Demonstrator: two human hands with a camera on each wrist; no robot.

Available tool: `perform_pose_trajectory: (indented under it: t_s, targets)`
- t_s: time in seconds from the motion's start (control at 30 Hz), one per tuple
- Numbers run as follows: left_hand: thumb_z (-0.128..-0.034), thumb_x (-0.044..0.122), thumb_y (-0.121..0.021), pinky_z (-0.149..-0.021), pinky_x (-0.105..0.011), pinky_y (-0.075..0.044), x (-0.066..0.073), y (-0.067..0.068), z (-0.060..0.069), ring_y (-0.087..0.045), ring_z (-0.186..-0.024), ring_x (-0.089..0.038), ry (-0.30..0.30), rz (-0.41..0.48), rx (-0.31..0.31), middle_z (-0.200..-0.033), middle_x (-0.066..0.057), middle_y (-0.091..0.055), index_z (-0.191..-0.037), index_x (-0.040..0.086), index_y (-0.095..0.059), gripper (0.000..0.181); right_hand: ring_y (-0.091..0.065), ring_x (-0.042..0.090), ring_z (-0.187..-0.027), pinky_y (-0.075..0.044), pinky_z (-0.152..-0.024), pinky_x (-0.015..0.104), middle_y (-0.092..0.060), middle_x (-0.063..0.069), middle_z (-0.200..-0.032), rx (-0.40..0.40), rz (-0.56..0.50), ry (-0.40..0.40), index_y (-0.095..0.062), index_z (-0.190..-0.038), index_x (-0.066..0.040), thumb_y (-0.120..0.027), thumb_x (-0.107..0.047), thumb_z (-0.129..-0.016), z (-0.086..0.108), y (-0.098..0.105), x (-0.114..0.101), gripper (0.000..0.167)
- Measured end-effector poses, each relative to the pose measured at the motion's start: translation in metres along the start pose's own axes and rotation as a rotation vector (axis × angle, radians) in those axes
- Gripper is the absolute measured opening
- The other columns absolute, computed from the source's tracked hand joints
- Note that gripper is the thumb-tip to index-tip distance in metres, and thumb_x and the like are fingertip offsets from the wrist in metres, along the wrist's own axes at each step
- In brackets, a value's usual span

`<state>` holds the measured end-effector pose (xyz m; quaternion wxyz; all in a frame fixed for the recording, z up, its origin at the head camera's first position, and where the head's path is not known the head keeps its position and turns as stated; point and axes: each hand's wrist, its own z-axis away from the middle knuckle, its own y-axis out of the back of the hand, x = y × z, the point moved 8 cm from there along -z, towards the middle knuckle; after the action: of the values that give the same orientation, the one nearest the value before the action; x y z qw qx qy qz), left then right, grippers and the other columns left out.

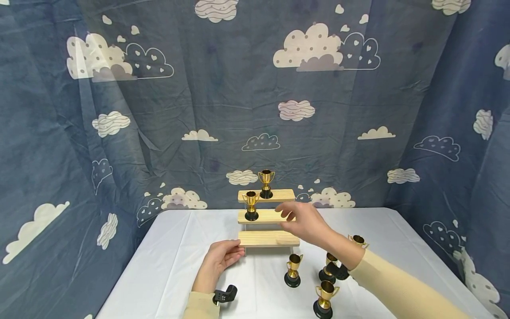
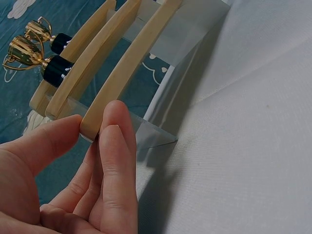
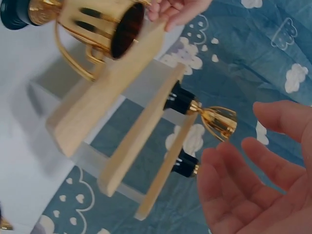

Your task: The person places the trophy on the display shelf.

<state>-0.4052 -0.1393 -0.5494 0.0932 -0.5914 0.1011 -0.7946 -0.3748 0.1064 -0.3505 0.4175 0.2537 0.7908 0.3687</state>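
A three-tier wooden stand with clear side supports stands at the back of the table. One small gold trophy cup on a black base is upright on the top tier. A second gold trophy occupies the left of the middle tier. My left hand pinches the left end of the lowest board between thumb and fingers. Above the stand's right side hovers my right hand, fingers loosely bent and holding nothing; in the right wrist view its fingers are spread near the upper trophies.
Several more gold trophies stand on the white-covered table, among them one front trophy and one nearest trophy. The right forearm passes over part of this group. A blue cloud-patterned curtain hangs behind.
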Motion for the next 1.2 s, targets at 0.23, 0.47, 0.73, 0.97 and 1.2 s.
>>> perform_pose_trajectory:
  t_s: [0.23,0.47,0.73,0.97,1.2]
  targets:
    - [-0.0903,0.010,-0.073,-0.073,-0.030,-0.062,-0.002,0.001,-0.003,-0.075,-0.078,-0.021,0.011,-0.001,0.010,-0.085,-0.015,-0.074,-0.114,-0.010,-0.066,0.032,-0.062,0.006,-0.083,-0.053,-0.069,0.030,-0.066,-0.011,-0.093,-0.062,0.006,-0.008,-0.072,-0.114,-0.023,-0.080,-0.020,-0.085,0.013,-0.011,0.006,0.030]
    - [-0.0901,0.010,-0.073,-0.074,-0.030,-0.062,-0.001,0.000,-0.003,-0.075,-0.077,-0.021,0.001,-0.005,0.007,-0.085,-0.015,-0.074,-0.113,-0.010,-0.066,0.032,-0.064,0.012,-0.084,-0.052,-0.069,0.029,-0.066,-0.013,-0.093,-0.100,0.038,-0.016,-0.073,-0.111,-0.023,-0.081,-0.022,-0.084,0.023,-0.017,0.010,0.028]
    - [-0.0904,0.011,-0.073,-0.072,-0.029,-0.062,-0.001,0.001,-0.004,-0.075,-0.077,-0.021,0.006,-0.005,0.008,-0.085,-0.015,-0.074,-0.114,-0.010,-0.066,0.033,-0.062,0.010,-0.079,-0.051,-0.066,0.028,-0.069,-0.007,-0.090,-0.164,0.049,0.011,-0.072,-0.106,-0.021,-0.081,-0.020,-0.083,0.034,-0.026,0.011,0.025]
    - [-0.0906,0.011,-0.073,-0.073,-0.029,-0.062,0.000,0.001,-0.003,-0.075,-0.078,-0.021,0.007,-0.001,0.007,-0.085,-0.015,-0.075,-0.115,-0.010,-0.066,0.033,-0.061,0.006,-0.077,-0.052,-0.065,0.027,-0.067,-0.009,-0.087,-0.238,0.052,0.025,-0.072,-0.108,-0.020,-0.080,-0.020,-0.084,0.038,-0.032,0.015,0.026]
    - [-0.0898,0.011,-0.074,-0.071,-0.028,-0.062,-0.002,0.000,-0.004,-0.074,-0.075,-0.020,0.008,0.000,0.006,-0.085,-0.015,-0.074,-0.113,-0.010,-0.066,0.032,-0.060,0.005,-0.076,-0.051,-0.065,0.028,-0.065,-0.013,-0.085,-0.243,0.055,0.035,-0.072,-0.107,-0.020,-0.081,-0.020,-0.084,0.038,-0.030,0.017,0.025]
